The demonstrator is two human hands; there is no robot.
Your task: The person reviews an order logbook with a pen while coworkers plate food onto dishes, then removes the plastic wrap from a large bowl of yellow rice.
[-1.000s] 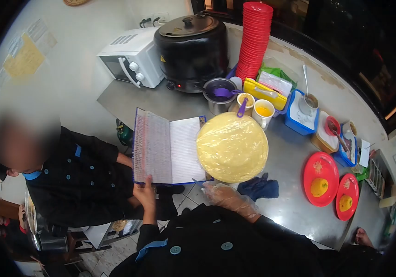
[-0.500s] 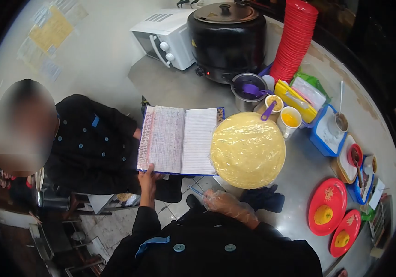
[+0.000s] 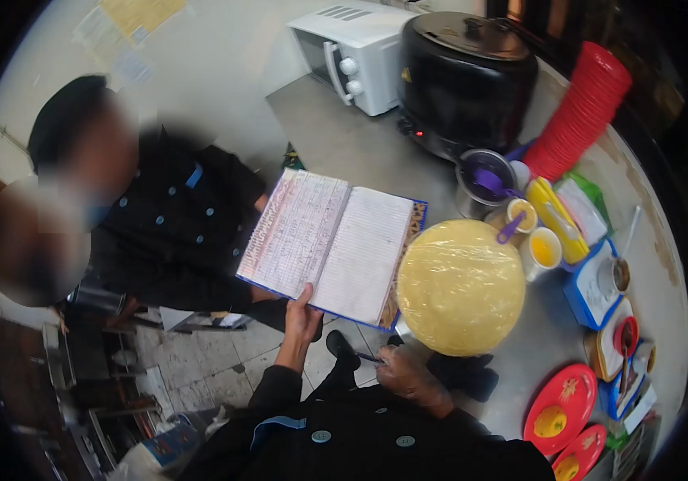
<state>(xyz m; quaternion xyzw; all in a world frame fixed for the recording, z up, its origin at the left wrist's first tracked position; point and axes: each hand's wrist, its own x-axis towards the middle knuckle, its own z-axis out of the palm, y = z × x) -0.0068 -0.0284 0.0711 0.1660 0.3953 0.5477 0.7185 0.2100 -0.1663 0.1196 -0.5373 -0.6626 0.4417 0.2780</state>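
Note:
My left hand (image 3: 302, 321) grips the lower edge of an open notebook (image 3: 364, 252), thumb on top. The left page is filled with handwriting, while the right page is ruled and looks mostly blank. In my right hand (image 3: 409, 378), which seems to wear a clear plastic glove, is a thin pen (image 3: 369, 357). Its tip points left, below the notebook and apart from the page. Beside the notebook's right edge sits a round yellow stack under plastic wrap (image 3: 460, 289). A dark cloth (image 3: 464, 375) lies near my right hand, partly hidden.
A person in a black jacket (image 3: 183, 208) stands at the left, another behind. On the steel counter (image 3: 320, 120) stand a microwave (image 3: 360, 60), a black soup kettle (image 3: 468, 84), stacked red baskets (image 3: 580, 112), a steel pot (image 3: 480, 192), cups, tubs and red plates (image 3: 564, 401).
The notebook has tilted clockwise and its lower edge sits lower in view. My right hand with the pen has shifted slightly. My view has turned left, and a second person shows behind the first.

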